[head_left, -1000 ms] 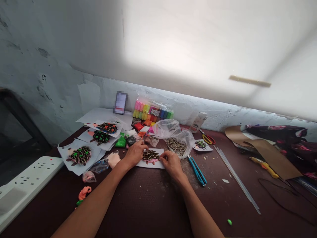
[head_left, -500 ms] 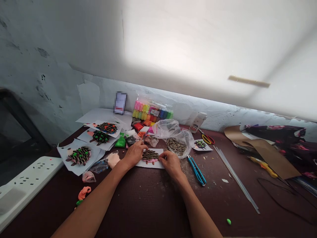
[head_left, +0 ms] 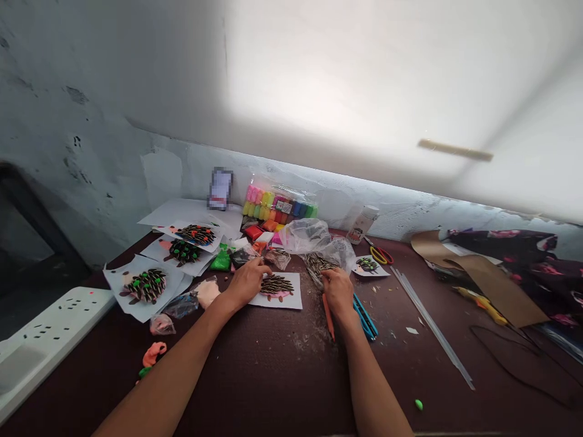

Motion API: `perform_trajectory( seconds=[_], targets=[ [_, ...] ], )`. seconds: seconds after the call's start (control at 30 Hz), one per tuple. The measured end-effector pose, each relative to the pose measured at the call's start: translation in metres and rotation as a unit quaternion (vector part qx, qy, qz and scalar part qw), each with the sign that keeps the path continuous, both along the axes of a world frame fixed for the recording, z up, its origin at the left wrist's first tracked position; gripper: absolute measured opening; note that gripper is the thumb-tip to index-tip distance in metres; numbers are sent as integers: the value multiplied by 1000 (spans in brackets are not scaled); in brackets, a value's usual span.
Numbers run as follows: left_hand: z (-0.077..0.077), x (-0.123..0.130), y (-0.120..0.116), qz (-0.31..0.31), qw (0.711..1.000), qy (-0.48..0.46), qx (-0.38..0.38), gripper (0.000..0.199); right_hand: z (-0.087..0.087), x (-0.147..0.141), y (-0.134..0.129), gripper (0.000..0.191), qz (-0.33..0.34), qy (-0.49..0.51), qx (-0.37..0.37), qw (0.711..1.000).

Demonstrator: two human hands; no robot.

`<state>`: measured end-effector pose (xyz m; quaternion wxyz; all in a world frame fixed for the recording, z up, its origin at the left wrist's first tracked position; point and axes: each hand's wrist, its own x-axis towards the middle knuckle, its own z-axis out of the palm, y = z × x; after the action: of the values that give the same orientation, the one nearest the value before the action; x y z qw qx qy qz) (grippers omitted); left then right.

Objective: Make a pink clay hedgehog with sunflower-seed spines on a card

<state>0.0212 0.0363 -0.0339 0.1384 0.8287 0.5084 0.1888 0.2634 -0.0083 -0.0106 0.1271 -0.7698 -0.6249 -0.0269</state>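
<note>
A white card (head_left: 291,301) lies at the middle of the table, bearing a hedgehog shape (head_left: 277,285) of dark striped seeds over pink clay. My left hand (head_left: 248,280) rests on the card's left edge, fingers bent together at the hedgehog's left end; what they pinch, if anything, is hidden. To the right, my right hand (head_left: 337,288) reaches with closed fingertips to the near edge of a clear plastic bag of striped seeds (head_left: 319,264). Whether a seed is between those fingertips is too small to tell. An orange tool (head_left: 328,317) lies beside that hand, next to a blue cutter (head_left: 365,317).
Finished hedgehog cards (head_left: 146,286) overlap at the left, near a white power strip (head_left: 59,340). Coloured clay packs (head_left: 280,203) and a white bottle (head_left: 363,224) stand behind. Scissors (head_left: 381,255), clear sticks (head_left: 432,328) and a yellow glue gun (head_left: 485,305) lie right.
My right hand has moved right, from the card's right edge to the seed bag, uncovering the card's right side and the orange tool. My left hand has stayed at the hedgehog.
</note>
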Motion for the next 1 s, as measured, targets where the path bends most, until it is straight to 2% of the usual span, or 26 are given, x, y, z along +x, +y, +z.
perform_trajectory(
  seconds=[0.17, 0.3, 0.5, 0.6, 0.73, 0.83, 0.9, 1.0],
  targets=[
    [0, 0, -1, 3, 1000, 3, 2, 35, -6, 2, 5, 28, 34, -9, -14, 999],
    [2, 0, -1, 5, 1000, 6, 0, 35, -8, 2, 6, 20, 65, -28, -4, 997],
    [2, 0, -1, 0, 1000, 12, -1, 35, -7, -2, 6, 17, 64, -33, 17, 997],
    [1, 0, 0, -4, 1000, 12, 2, 36, -5, -2, 4, 18, 53, 21, 75, 996],
    [1, 0, -1, -3, 1000, -1, 5, 35, -4, -7, -1, 20, 86, 200, 125, 968],
    [1, 0, -1, 1, 1000, -11, 8, 35, -3, -19, -6, 19, 150, 327, 94, 928],
    [1, 0, -2, 3, 1000, -11, 8, 36, -2, -28, -9, 16, 191, 362, 51, 911],
    [0, 0, -1, 0, 1000, -13, 10, 36, 2, -38, -12, 10, 224, 326, 21, 918]
  ],
)
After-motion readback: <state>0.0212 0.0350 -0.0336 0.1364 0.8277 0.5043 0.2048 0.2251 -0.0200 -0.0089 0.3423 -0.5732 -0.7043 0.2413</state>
